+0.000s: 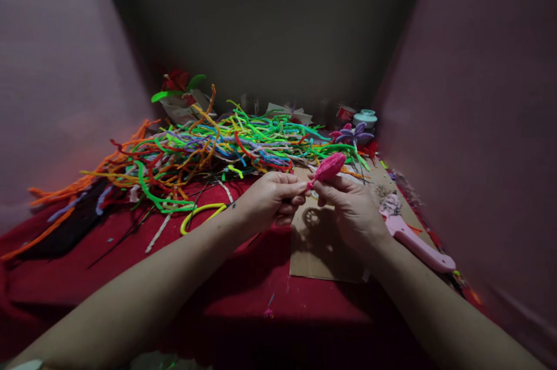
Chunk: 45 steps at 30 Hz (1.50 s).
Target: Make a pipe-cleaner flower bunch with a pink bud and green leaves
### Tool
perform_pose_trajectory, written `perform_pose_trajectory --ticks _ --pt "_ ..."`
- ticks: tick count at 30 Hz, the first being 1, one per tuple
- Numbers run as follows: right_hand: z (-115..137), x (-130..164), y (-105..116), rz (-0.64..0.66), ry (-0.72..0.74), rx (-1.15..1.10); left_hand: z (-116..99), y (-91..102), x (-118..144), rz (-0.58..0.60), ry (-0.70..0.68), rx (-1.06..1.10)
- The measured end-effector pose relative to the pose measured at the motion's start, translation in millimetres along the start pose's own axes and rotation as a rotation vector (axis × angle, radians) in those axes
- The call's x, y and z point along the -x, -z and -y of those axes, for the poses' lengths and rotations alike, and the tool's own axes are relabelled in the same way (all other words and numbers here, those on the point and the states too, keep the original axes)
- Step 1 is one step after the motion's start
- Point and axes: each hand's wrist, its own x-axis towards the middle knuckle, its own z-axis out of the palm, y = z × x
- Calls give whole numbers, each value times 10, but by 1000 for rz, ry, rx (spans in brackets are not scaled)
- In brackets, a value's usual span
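Two hands meet in the middle of the frame, over a red cloth (243, 294). The left hand (270, 196) is curled shut, pinching the bottom end of a fuzzy pink bud (329, 167). The right hand (352, 207) is closed around it too, fingers bent. The bud pokes up between both hands, tilted to the right. Under them lies a brown cardboard piece (322, 248). Behind is a big pile of colorful fuzzy wires (209, 149). A pink tool (413, 239) lies at the right.
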Motion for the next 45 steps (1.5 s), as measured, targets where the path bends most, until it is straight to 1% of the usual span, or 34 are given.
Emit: perform_pose_trajectory --ticks 4,8,10,11,12,14,17,19,20,21,22,23,25,27,29,34,38,40,42,44,45 --pt "-14 0 4 -19 -25 10 3 25 4 89 83 105" --pt "-14 16 -12 36 -50 -63 8 33 6 179 122 205" --pt "-20 17 -14 42 -50 -79 5 16 7 197 120 189" --pt "-23 15 -13 33 -38 -73 3 0 9 185 103 148" --pt "-25 13 -12 23 -20 -60 2 -20 12 152 66 85" --pt "-26 11 -13 -8 29 -29 13 -64 23 26 -61 -119" --pt "-16 22 -32 -56 58 -12 75 -106 39 -194 -370 -585" --pt "-3 39 -58 -82 71 -4 131 -103 42 -300 -581 -871" --pt "5 48 -72 -87 76 1 153 -97 41 -335 -656 -958" --pt "13 56 -85 -90 84 4 168 -91 41 -360 -694 -995" --pt "20 63 -96 -91 86 2 173 -88 40 -366 -689 -982" --pt "25 67 -104 -90 79 -7 168 -89 40 -354 -651 -928" --pt "32 66 -107 -76 56 -25 134 -97 41 -298 -516 -747" --pt "33 56 -97 -51 47 -28 85 -103 40 -218 -368 -554" --pt "30 45 -82 -27 39 -29 46 -92 32 -138 -267 -411" --pt "29 41 -63 30 -34 -63 42 1 -5 9 -150 -194" --pt "76 61 -74 124 -15 -62 50 61 -4 162 -65 6" --pt "119 63 -90 146 22 -43 34 69 10 208 -49 35" --pt "162 48 -111 146 61 -23 9 56 26 213 -59 -7" --pt "195 16 -136 115 97 1 -14 25 42 159 -127 -134" --pt "207 -4 -149 94 119 18 -23 7 50 107 -184 -217"
